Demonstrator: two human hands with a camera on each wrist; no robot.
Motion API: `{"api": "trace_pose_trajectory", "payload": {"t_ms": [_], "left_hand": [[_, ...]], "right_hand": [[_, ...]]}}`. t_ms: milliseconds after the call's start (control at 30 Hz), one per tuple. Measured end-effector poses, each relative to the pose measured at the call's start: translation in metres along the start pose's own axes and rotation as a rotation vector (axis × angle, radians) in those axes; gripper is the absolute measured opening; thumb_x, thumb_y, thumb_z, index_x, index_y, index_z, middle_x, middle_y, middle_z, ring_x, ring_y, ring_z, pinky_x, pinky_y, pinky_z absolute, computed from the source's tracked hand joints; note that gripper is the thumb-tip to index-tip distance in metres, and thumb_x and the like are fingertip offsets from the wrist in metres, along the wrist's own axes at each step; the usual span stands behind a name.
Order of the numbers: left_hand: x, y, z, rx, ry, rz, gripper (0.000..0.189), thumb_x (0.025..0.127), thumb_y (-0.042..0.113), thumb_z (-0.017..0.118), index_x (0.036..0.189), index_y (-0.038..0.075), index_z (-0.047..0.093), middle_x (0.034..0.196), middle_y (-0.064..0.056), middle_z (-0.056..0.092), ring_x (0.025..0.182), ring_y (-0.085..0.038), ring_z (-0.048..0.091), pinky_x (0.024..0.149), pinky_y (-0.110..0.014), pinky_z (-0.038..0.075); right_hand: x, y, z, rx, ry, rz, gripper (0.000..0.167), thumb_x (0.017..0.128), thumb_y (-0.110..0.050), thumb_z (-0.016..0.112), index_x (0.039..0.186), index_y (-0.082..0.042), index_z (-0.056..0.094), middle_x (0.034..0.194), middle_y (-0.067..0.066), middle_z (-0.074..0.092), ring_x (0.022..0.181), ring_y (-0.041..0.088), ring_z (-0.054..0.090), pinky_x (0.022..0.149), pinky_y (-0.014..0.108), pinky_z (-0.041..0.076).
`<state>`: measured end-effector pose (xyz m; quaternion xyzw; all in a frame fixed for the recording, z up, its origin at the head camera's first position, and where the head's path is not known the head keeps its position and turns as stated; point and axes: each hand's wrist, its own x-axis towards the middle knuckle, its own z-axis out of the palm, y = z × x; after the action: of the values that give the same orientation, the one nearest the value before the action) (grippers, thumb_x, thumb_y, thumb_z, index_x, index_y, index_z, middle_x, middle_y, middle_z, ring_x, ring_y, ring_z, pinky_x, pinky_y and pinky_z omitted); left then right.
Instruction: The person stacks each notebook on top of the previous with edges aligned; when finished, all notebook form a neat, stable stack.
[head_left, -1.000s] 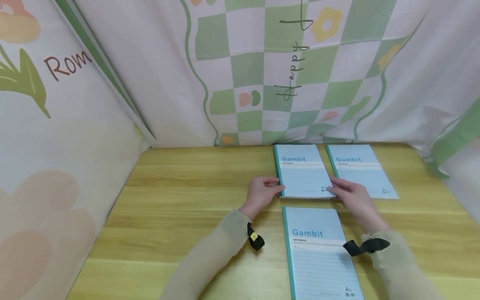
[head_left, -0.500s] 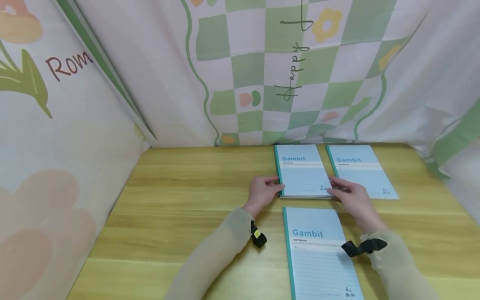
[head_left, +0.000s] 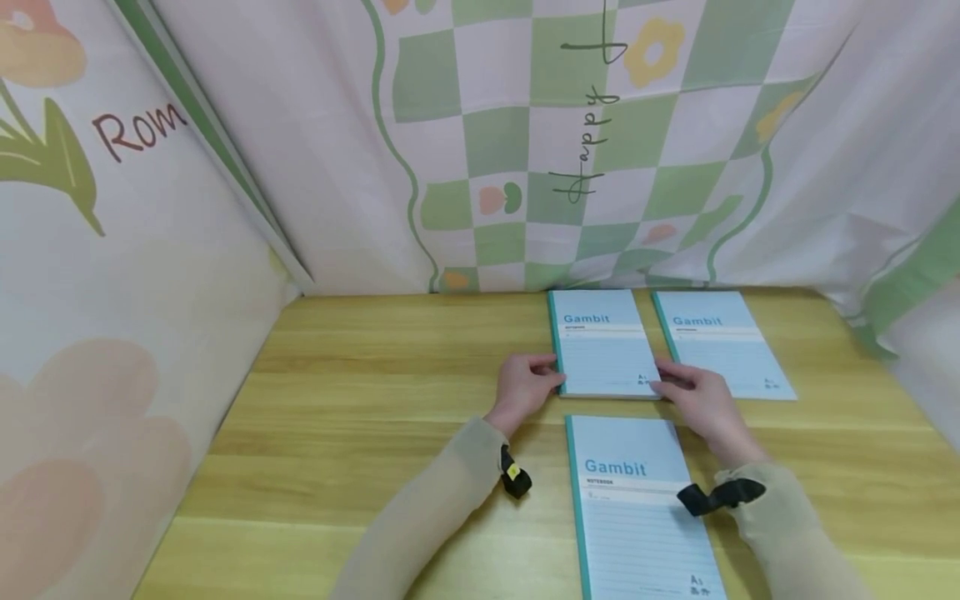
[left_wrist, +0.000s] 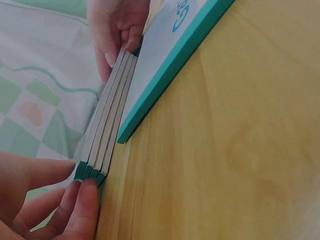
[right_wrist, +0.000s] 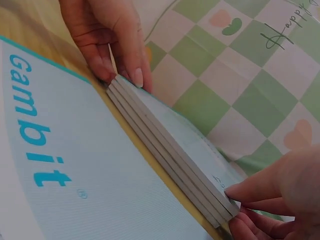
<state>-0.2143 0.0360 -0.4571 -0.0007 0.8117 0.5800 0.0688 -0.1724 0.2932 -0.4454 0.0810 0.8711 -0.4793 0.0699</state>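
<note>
A stack of several notebooks [head_left: 603, 350] with pale blue "Gambit" covers and teal spines lies near the table's back edge, between both hands. At its left front corner, the left hand [head_left: 525, 385] pinches the spine side, thumb and fingers touching the teal edges in the left wrist view. The right hand [head_left: 699, 400] pinches the right front corner, its thumb [right_wrist: 255, 185] on the top cover and its fingers lower at the edges. In the right wrist view the page edges [right_wrist: 170, 155] are slightly stepped, not quite flush.
Another Gambit notebook [head_left: 723, 346] lies to the right of the stack, partly behind the right hand. A nearer one [head_left: 637, 517] lies in front, under the right wrist's black strap [head_left: 720, 497]. A checked curtain [head_left: 555, 167] hangs behind the wooden table [head_left: 360, 400].
Both hands stay at the stack's front corners. The right hand has shifted slightly left. The top notebook's front edge has come slightly nearer, covering more of the edges beneath it.
</note>
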Motion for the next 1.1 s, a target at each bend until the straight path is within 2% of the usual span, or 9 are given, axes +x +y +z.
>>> {"api": "trace_pose_trajectory", "payload": {"t_ms": [200, 400, 600, 700, 833, 967, 1100], "left_hand": [[-0.001, 0.000, -0.001, 0.055, 0.005, 0.020, 0.031, 0.088, 0.012, 0.082, 0.118, 0.010, 0.076, 0.085, 0.010, 0.067, 0.080, -0.006, 0.060, 0.072, -0.025, 0.055], [-0.003, 0.001, 0.001, 0.053, 0.013, 0.021, 0.029, 0.087, 0.010, 0.082, 0.116, 0.009, 0.077, 0.088, 0.009, 0.070, 0.083, -0.006, 0.063, 0.076, -0.025, 0.057], [-0.004, 0.002, 0.002, 0.072, 0.008, 0.026, 0.030, 0.087, 0.009, 0.082, 0.117, 0.010, 0.076, 0.088, 0.009, 0.070, 0.084, -0.006, 0.063, 0.077, -0.024, 0.056], [-0.005, 0.001, 0.001, 0.088, -0.009, 0.034, 0.032, 0.088, 0.012, 0.082, 0.119, 0.009, 0.076, 0.088, 0.009, 0.069, 0.084, -0.006, 0.062, 0.077, -0.024, 0.056], [-0.006, 0.001, -0.007, 0.099, -0.047, 0.061, 0.037, 0.089, 0.019, 0.082, 0.123, 0.006, 0.073, 0.093, 0.007, 0.069, 0.089, -0.008, 0.063, 0.079, -0.025, 0.056], [-0.008, 0.001, -0.020, 0.063, -0.072, 0.071, 0.039, 0.092, 0.024, 0.079, 0.125, 0.004, 0.071, 0.102, 0.004, 0.071, 0.097, -0.012, 0.065, 0.084, -0.028, 0.056], [-0.013, 0.004, -0.032, 0.043, -0.084, 0.058, 0.042, 0.093, 0.028, 0.077, 0.127, 0.005, 0.070, 0.106, 0.002, 0.071, 0.102, -0.016, 0.066, 0.089, -0.032, 0.056]], "right_hand": [[0.001, 0.000, 0.002, -0.018, 0.000, 0.014, 0.059, 0.105, -0.027, 0.059, 0.155, -0.003, 0.039, 0.155, 0.026, 0.039, 0.144, 0.047, 0.029, 0.110, 0.061, 0.035], [0.001, 0.001, 0.002, -0.019, 0.007, 0.028, 0.058, 0.105, -0.028, 0.057, 0.156, -0.006, 0.038, 0.157, 0.024, 0.037, 0.145, 0.047, 0.026, 0.111, 0.063, 0.033], [0.001, 0.001, 0.002, -0.018, 0.009, 0.015, 0.057, 0.106, -0.027, 0.057, 0.155, -0.004, 0.039, 0.155, 0.025, 0.039, 0.144, 0.046, 0.029, 0.110, 0.061, 0.036], [0.001, 0.002, 0.001, -0.013, 0.021, 0.002, 0.058, 0.105, -0.028, 0.058, 0.154, -0.002, 0.040, 0.152, 0.026, 0.044, 0.141, 0.045, 0.036, 0.108, 0.059, 0.040], [-0.002, 0.003, -0.003, 0.017, 0.054, -0.006, 0.066, 0.103, -0.038, 0.062, 0.154, -0.002, 0.040, 0.147, 0.023, 0.050, 0.136, 0.040, 0.045, 0.107, 0.056, 0.042], [-0.005, 0.004, -0.009, 0.042, 0.052, -0.002, 0.076, 0.100, -0.049, 0.062, 0.156, -0.004, 0.037, 0.148, 0.022, 0.050, 0.140, 0.039, 0.040, 0.111, 0.058, 0.036], [-0.011, 0.005, -0.015, 0.035, 0.026, 0.000, 0.083, 0.098, -0.057, 0.062, 0.158, -0.006, 0.034, 0.152, 0.022, 0.046, 0.143, 0.044, 0.032, 0.112, 0.063, 0.030]]}}
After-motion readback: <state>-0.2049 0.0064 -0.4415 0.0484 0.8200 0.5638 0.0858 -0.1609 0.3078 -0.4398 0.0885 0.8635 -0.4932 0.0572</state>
